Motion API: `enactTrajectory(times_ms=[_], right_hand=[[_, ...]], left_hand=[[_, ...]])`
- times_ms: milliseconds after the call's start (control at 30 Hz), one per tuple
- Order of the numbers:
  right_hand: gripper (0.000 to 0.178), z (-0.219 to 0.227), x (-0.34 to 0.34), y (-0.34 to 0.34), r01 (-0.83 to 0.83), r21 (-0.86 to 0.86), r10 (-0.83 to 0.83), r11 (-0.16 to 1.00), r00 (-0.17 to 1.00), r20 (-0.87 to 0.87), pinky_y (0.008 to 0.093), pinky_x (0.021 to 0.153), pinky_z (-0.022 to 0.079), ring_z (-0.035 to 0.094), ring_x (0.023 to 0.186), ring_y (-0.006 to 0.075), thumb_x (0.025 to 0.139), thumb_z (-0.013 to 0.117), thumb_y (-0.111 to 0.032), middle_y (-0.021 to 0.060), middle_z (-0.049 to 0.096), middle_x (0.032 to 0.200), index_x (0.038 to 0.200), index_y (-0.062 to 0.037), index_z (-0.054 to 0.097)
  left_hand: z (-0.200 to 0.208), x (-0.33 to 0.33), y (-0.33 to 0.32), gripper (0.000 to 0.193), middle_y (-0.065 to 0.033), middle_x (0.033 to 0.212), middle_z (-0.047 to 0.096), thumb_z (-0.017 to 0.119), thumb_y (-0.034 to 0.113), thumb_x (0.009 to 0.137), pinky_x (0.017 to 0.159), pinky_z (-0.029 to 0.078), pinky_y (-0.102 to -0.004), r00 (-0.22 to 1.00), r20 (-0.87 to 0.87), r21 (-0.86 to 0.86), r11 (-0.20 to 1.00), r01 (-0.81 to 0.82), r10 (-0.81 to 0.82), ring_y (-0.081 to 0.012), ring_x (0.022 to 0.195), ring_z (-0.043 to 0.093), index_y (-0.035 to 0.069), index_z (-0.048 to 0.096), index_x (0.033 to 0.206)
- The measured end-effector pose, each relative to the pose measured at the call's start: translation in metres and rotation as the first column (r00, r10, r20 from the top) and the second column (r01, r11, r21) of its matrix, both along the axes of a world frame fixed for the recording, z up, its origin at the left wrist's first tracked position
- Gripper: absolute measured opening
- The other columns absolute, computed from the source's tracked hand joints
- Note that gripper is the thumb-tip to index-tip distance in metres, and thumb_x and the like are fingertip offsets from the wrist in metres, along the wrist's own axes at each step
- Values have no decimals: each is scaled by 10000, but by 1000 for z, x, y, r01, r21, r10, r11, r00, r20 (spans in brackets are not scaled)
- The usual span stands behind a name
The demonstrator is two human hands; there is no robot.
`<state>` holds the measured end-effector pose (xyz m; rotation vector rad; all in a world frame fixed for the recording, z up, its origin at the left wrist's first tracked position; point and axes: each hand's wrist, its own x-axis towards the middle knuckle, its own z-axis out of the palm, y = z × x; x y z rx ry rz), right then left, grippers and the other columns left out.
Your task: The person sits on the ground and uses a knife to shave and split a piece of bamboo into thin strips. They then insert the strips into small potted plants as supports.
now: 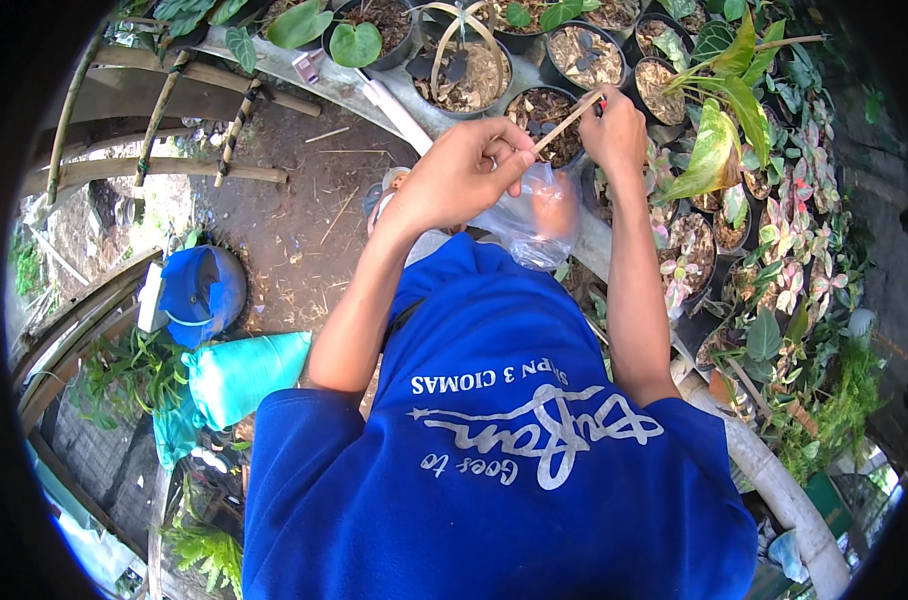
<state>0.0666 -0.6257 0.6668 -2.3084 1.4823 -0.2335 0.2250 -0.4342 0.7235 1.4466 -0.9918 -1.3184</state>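
One wide fisheye view looked steeply down from head height, the blue shirt (pixel 504 525) filling its near foreground.

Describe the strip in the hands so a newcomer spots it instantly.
Find the big blue shirt, then follow the bare forearms up to the left hand and right hand. The tan strip slants up from left to right between them. Unlike the bent strips arched over a nearby pot, it is nearly straight and held.

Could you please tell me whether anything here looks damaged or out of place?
The large drooping leaf to the right of the right hand looks odd: yellowed with a brownish patch, possibly damage, though perhaps natural colouring.
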Motion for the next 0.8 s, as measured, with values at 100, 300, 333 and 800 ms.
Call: enactTrajectory(times_ms=[100,300,333,800], right_hand=[[232,-2,-2,4,3,5,-3,1000,998,62,536,799,555,715,952,468,930,730,-243,242,747,952,1085,-71,724],[189,-4,-1,12,29,-3,-28,1000,994,108,500,751,544,722,888,456,922,746,-252,239,734,875,1038,-103,755],[190,-4,-1,13,33,-7,-32,999,995,97,499,750,543,722,885,455,921,748,-254,239,734,874,1036,-103,756],[217,-7,3,23,32,-20,-32,999,999,-9,511,776,556,712,910,465,905,753,-258,237,744,909,1059,-108,777]], left_hand=[[1,1,4,184,28,740,633,652,150,1064,607,415,-219,1000,-13,-23,1000,21,-21,-18,706,573,-16,646,1142],[2,4,11,163,37,744,626,644,133,1067,595,418,-213,1000,-27,-65,998,-5,3,-13,698,571,-13,643,1141],[2,5,12,161,39,743,624,645,131,1067,592,419,-211,1000,-15,-60,998,-10,9,-12,696,570,-13,642,1140],[-16,13,22,148,31,761,627,644,129,1063,607,454,-221,995,90,-10,999,-31,32,-19,717,584,-12,658,1105]])
